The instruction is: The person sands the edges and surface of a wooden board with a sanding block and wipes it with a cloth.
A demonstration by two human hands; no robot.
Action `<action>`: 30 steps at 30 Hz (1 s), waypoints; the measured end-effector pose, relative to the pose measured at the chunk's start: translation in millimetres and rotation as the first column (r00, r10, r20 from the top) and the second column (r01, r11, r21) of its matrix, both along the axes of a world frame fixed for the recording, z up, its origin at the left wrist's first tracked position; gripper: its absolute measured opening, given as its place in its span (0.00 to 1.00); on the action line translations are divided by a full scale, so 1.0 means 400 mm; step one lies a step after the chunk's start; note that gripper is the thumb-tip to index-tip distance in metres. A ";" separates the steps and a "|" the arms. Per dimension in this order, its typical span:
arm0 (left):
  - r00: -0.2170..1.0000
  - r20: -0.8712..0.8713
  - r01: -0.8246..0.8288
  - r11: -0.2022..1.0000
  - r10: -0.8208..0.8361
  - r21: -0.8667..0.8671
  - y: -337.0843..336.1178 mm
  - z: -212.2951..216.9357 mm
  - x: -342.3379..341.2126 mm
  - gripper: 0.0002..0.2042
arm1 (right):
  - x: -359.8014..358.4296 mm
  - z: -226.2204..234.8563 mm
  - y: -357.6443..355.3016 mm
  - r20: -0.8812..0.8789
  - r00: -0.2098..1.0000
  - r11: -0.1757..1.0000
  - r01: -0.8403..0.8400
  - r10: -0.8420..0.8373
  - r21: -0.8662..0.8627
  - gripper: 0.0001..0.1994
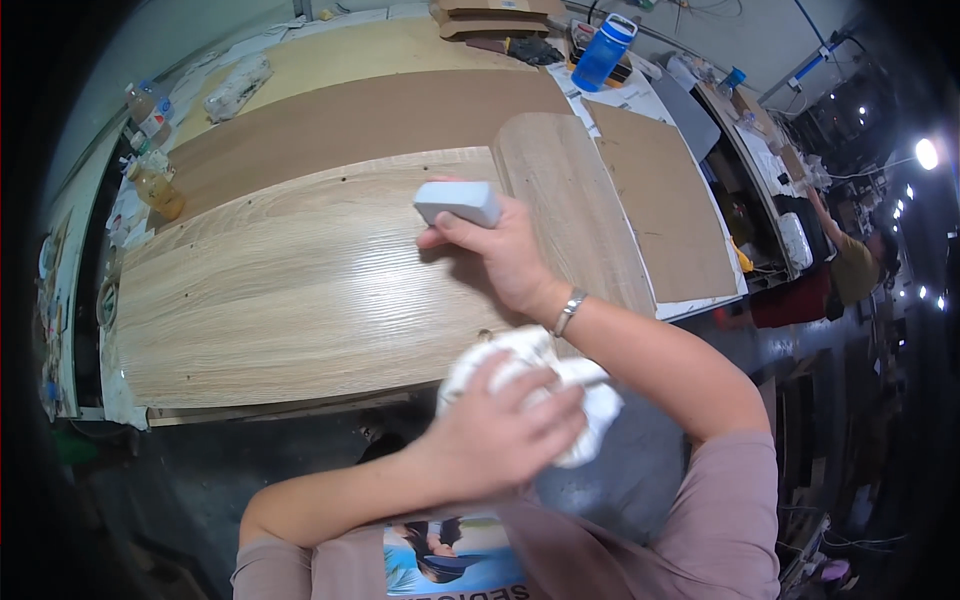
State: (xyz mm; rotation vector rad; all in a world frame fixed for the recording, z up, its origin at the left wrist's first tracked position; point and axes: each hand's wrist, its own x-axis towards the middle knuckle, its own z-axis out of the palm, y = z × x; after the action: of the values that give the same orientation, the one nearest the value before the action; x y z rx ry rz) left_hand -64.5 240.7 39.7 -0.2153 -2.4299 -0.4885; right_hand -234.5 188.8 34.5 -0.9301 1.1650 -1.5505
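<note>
My right hand (508, 255) grips a pale grey-white rectangular block (458, 200), raised over a wood-grain panel (270, 280). Whether the block rests on the panel or hovers above it, I cannot tell. A crumpled white cloth (597, 408) with some brownish patches is under the fingers of my left hand (505, 430), close to my body at the panel's front edge. The left fingers are slightly blurred and curl over the cloth. Several small dark holes show in the panel. Against its right end lies a second wood-grain board (570, 190) with a rounded corner.
Brown sheets (400, 105) lie behind and right of the panel. A blue bottle (604, 55) stands at the back right, a yellowish bottle (157, 192) at the left. A wrapped white bundle (237, 88) sits at the back left. Another person (850, 268) is off to the right.
</note>
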 end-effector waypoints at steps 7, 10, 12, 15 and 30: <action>0.989 0.132 0.075 0.997 -0.073 -0.006 -0.019 -0.012 0.080 0.12 | 0.025 -0.006 -0.018 0.006 0.999 0.997 -0.038 0.038 -0.065 0.20; 0.991 0.041 -0.127 0.990 0.130 -0.062 -0.066 0.010 0.094 0.11 | 0.034 -0.002 -0.010 0.004 1.000 1.000 0.002 -0.002 -0.030 0.17; 0.971 0.056 -0.226 0.969 0.233 -0.102 -0.125 -0.016 0.147 0.12 | 0.023 -0.011 -0.004 -0.007 1.000 0.999 0.029 -0.029 -0.027 0.19; 0.851 0.041 -0.515 0.848 0.523 -0.123 -0.213 -0.065 0.361 0.14 | 0.017 -0.004 0.007 -0.101 0.995 1.000 0.012 -0.013 -0.012 0.21; 0.787 -0.023 -0.610 0.772 0.616 -0.181 -0.259 0.020 0.515 0.09 | 0.041 -0.011 0.000 -0.138 0.990 1.000 0.017 -0.018 -0.011 0.25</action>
State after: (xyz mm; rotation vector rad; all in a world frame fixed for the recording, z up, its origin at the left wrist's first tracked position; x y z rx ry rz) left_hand 141.7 137.2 47.5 0.5182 -2.3965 0.0282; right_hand -218.1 188.9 30.0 -1.0502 1.2668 -1.5267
